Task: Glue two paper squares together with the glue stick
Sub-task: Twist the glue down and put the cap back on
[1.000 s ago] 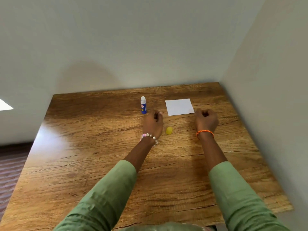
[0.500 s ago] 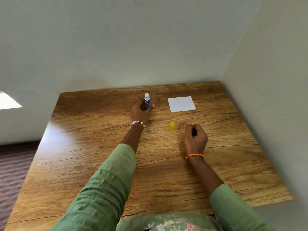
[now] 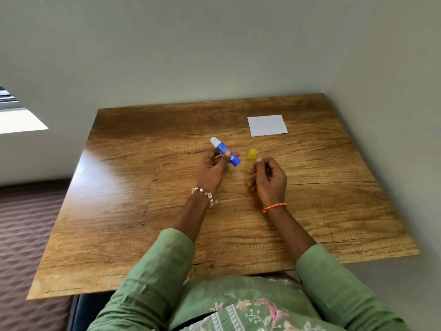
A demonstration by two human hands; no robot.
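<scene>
My left hand [image 3: 213,172] holds a blue glue stick [image 3: 224,151] tilted above the table, its white tip pointing up and to the left. The stick's yellow cap [image 3: 252,154] stands on the wood just right of it. My right hand [image 3: 268,179] hovers a little below the cap with fingers loosely curled and nothing in it, thumb tip close to the cap. A white paper square [image 3: 267,125] lies flat at the far right of the table; whether it is one sheet or two stacked cannot be told.
The wooden table [image 3: 143,211] sits in a corner, with a wall behind it and another wall along its right edge. To the left the table ends over a patterned carpet [image 3: 26,223].
My left hand took the glue stick from where it stood, lifted it and tilted it. My right hand drew back from beside the paper and now sits near the yellow cap.
</scene>
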